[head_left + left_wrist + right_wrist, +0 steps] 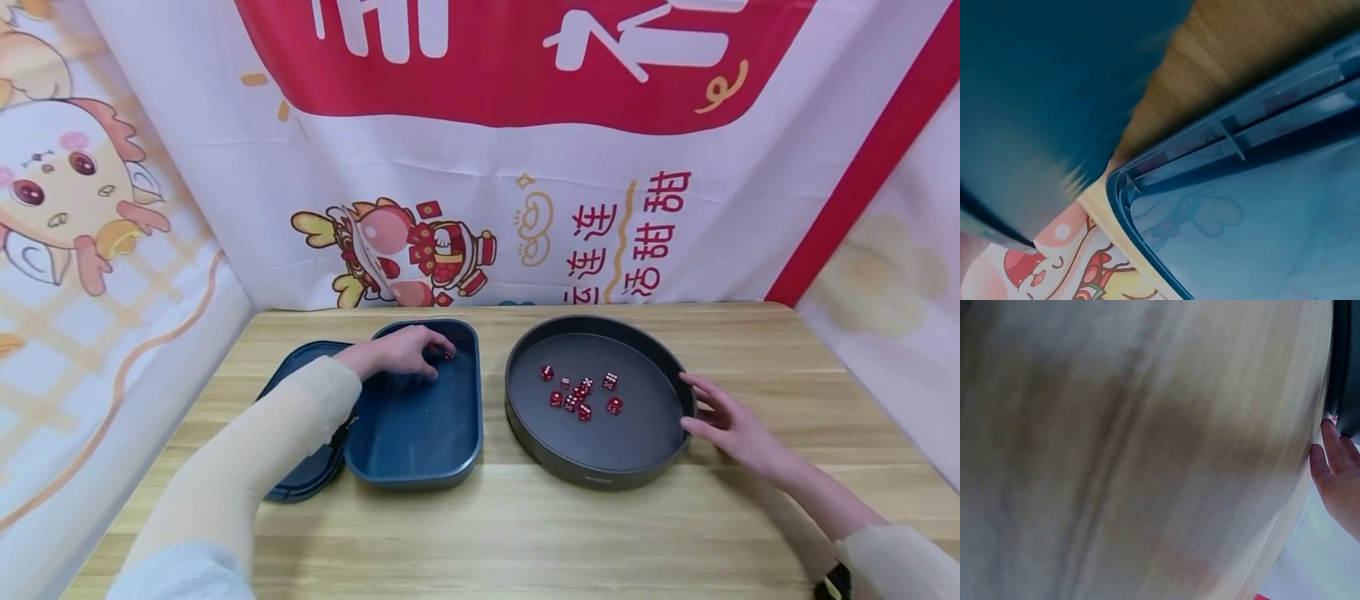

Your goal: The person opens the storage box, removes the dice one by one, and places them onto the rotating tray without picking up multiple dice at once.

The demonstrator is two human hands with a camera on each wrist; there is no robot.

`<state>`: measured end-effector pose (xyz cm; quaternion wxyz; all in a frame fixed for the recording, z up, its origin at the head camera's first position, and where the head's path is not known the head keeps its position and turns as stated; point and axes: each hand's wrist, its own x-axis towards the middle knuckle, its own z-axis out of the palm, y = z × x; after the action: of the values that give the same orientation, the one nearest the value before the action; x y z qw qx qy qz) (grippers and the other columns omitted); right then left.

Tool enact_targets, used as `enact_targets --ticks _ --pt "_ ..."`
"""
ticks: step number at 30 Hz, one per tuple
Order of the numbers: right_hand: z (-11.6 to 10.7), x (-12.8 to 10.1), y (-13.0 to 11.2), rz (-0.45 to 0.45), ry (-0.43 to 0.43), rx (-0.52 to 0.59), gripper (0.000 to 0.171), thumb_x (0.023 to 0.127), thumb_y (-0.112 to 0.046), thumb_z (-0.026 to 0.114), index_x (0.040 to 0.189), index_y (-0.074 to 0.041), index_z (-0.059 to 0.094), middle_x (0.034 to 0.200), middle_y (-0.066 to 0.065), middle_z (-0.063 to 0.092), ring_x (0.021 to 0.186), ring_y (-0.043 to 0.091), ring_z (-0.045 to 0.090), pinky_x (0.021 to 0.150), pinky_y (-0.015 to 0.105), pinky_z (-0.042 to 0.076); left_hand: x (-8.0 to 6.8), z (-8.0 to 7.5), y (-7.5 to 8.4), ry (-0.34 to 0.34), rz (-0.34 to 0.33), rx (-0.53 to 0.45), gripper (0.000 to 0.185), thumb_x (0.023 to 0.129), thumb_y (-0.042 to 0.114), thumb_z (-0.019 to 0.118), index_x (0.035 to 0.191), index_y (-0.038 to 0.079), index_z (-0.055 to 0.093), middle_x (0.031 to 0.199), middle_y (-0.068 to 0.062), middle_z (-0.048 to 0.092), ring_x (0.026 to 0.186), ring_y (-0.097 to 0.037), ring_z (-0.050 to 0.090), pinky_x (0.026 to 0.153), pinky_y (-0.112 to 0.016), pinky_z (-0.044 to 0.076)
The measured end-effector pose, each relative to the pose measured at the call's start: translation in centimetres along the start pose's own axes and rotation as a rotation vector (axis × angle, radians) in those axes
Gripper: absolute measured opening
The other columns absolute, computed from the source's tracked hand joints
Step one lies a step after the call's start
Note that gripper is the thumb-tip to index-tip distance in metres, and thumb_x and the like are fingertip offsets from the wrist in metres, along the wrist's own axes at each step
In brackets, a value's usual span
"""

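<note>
Left hand (pixel 401 350): reaches into the far part of the blue box, palm down, fingers curled round a single red die (pixel 448 355) at the fingertips; a pale sleeve covers the forearm.
Right hand (pixel 731 425): lies flat on the table, fingers straight and relaxed, fingertips touching the outer wall of the round tray; it holds nothing.
Blue box (pixel 420 467): rounded rectangle, smooth matte plastic, shallow walls, directly under the left hand.
Blue lid (pixel 296 483): same dark blue plastic, lies beneath the left forearm and is partly covered by the box; the left wrist view shows moulded ribs along its rim (pixel 1235 140).
Round tray (pixel 600 475): dark grey, circular, low upright rim, dull finish, just left of the right hand's fingertips.
Dice in tray (pixel 581 396): small red translucent cubes with white pips, clustered on the tray floor, well apart from the right hand.
Table (pixel 525 533): light wood grain, smooth, under both arms.
Backdrop (pixel 525 208): printed cloth with cartoon figures, beyond both hands.
</note>
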<state>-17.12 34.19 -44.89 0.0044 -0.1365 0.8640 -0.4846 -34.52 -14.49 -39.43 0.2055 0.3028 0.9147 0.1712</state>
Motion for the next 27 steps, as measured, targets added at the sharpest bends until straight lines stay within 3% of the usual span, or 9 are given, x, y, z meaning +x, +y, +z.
enact_targets --ticks 11,19,27 --pt "0.1 0.0 -0.2 -0.015 0.007 0.009 0.063 0.095 -0.007 0.062 0.148 0.002 0.029 0.145 0.035 0.03 0.119 0.054 0.043 0.084 0.01 0.042 -0.2 0.6 0.1 -0.009 0.029 -0.005 0.03 0.089 0.007 0.07 0.119 0.013 0.07 0.104 0.0 0.066 0.089 -0.015 0.06 0.084 -0.034 0.051" --pt "0.0 0.0 -0.3 0.005 -0.002 0.02 0.064 0.095 -0.008 0.062 0.149 0.002 0.027 0.146 0.035 0.029 0.121 0.055 0.042 0.084 0.01 0.042 -0.5 0.8 0.2 -0.011 0.068 0.005 0.018 0.09 0.007 0.069 0.105 0.015 0.074 0.096 0.004 0.067 0.083 -0.014 0.059 0.077 -0.031 0.051" --pt "0.1 0.0 -0.4 -0.001 -0.001 0.02 0.064 0.095 -0.007 0.063 0.148 0.003 0.028 0.145 0.037 0.03 0.118 0.055 0.044 0.083 0.013 0.044 -1.2 0.5 0.9 0.007 0.084 0.015 0.016 0.09 0.008 0.07 0.103 0.015 0.075 0.094 0.004 0.067 0.082 -0.012 0.059 0.078 -0.03 0.051"
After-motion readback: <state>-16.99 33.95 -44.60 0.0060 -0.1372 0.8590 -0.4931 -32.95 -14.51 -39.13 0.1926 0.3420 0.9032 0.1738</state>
